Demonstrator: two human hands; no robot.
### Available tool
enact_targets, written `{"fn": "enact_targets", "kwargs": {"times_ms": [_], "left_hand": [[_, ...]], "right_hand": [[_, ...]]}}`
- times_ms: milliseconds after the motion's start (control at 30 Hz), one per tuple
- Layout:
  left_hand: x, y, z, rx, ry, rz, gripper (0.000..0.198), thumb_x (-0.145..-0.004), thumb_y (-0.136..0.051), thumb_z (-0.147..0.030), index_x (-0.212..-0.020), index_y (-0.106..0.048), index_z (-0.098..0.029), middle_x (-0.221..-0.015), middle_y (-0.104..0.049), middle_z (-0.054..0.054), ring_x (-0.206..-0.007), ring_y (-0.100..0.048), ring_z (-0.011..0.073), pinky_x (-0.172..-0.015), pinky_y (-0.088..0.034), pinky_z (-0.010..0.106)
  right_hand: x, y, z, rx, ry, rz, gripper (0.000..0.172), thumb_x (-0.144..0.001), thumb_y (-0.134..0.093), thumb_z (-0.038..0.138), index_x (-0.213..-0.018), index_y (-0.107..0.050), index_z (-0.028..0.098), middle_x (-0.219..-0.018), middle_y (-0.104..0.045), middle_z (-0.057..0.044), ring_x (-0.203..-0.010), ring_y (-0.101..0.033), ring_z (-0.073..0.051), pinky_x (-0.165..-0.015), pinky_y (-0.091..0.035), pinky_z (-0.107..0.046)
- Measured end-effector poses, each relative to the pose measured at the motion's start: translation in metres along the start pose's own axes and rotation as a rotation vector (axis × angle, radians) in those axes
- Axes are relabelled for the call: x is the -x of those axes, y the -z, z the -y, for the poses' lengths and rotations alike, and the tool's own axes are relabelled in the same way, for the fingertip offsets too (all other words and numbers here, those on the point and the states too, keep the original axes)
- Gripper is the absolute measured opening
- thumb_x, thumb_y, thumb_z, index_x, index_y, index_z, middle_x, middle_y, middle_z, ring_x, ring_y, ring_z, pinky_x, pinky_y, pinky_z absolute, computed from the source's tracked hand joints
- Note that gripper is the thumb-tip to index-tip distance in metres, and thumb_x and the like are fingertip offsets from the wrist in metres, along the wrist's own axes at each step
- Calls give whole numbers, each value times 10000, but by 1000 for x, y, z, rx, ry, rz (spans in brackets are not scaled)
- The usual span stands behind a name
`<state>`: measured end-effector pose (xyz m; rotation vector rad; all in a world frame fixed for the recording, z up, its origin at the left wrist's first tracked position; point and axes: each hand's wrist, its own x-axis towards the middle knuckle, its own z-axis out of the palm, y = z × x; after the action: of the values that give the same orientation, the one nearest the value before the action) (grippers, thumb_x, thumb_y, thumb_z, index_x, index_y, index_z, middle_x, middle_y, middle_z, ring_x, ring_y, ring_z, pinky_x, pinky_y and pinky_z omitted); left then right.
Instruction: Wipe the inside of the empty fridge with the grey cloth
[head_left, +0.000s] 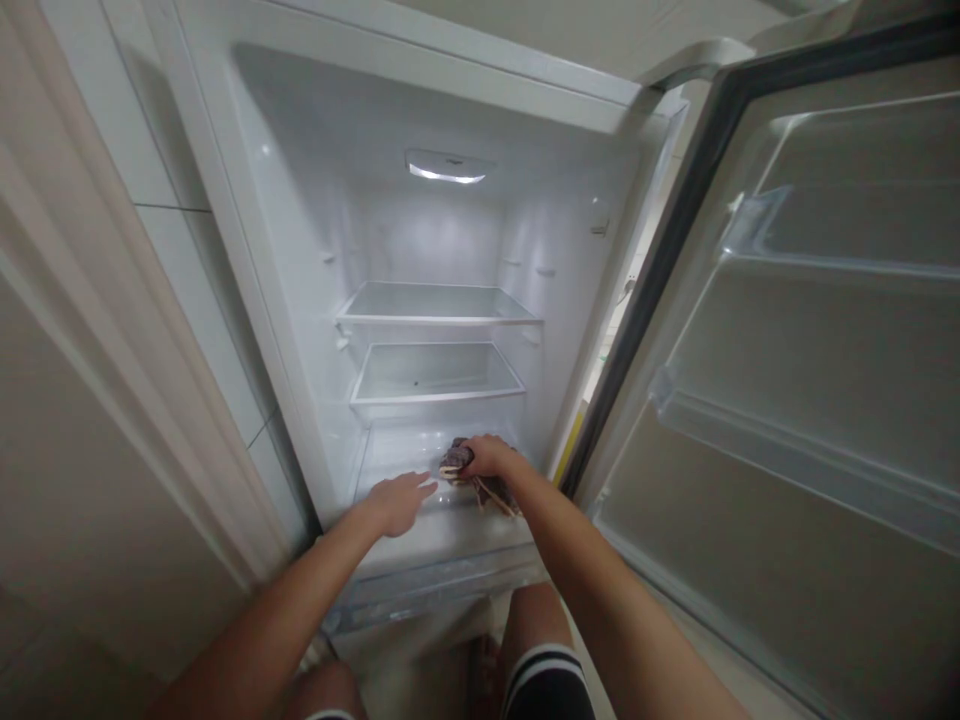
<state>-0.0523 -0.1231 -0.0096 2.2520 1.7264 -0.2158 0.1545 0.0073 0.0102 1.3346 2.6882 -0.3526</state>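
I look down into an open white fridge with its light on. My right hand is closed on a dark crumpled cloth and presses it on the lowest glass shelf. My left hand lies flat with fingers stretched out on the front of the same shelf, just left of the cloth. Part of the cloth hangs under my right wrist.
Two bare glass shelves sit higher inside. The fridge door stands open on the right with bare clear door bins. A tiled wall and a door frame stand on the left. My knees are below.
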Motion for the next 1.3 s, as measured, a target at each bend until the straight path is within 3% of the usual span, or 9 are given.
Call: {"fn": "enact_targets", "kwargs": {"times_ms": [133,333,667,900,1067,1300], "left_hand": [[3,-15,3,-9,-3,-6,794,-914,-417,-37,-1679,-381,-246,-1773,-300,106,-1612,-352,296,-1269,-404,506],[1,-22,0,-17,-20,-30,792,-881,-429,-1,-1650,-437,-190,-1739,-369,152,-1603,-368,312,-1293,-377,496],[9,-18,-2,-19,7,-2,869,-849,-422,17,-1672,-387,-262,-1756,-330,124,-1609,-350,331,-1225,-448,599],[13,-17,-2,-7,10,-39,869,-854,-435,26,-1672,-392,-265,-1748,-364,85,-1600,-380,255,-1295,-375,472],[16,-12,-5,-18,40,-59,846,-848,-406,39,-1641,-448,-251,-1761,-334,117,-1578,-419,304,-1227,-462,522],[15,-13,-7,-1,44,-64,809,-870,-402,28,-1630,-459,-240,-1729,-400,127,-1581,-415,281,-1259,-416,509]], "right_hand": [[0,1,1,2,-2,9,546,-753,-860,523,-1266,-776,355,-1206,-811,-16,-1109,-763,-284,-867,-551,-298],[-2,1,0,-5,2,21,536,-749,-855,534,-1246,-786,344,-1194,-813,-18,-1093,-765,-280,-864,-551,-292],[1,1,1,-37,-18,5,562,-726,-881,522,-1259,-779,380,-1180,-814,8,-1108,-757,-272,-900,-547,-298],[4,1,3,-27,1,12,547,-748,-869,526,-1261,-775,362,-1198,-813,-1,-1094,-762,-281,-867,-543,-303],[5,1,5,-12,2,14,525,-764,-853,525,-1252,-778,347,-1201,-811,-12,-1097,-760,-277,-879,-544,-302],[6,1,7,16,-2,24,534,-782,-844,555,-1264,-763,340,-1232,-800,-25,-1137,-749,-288,-910,-544,-316]]}}
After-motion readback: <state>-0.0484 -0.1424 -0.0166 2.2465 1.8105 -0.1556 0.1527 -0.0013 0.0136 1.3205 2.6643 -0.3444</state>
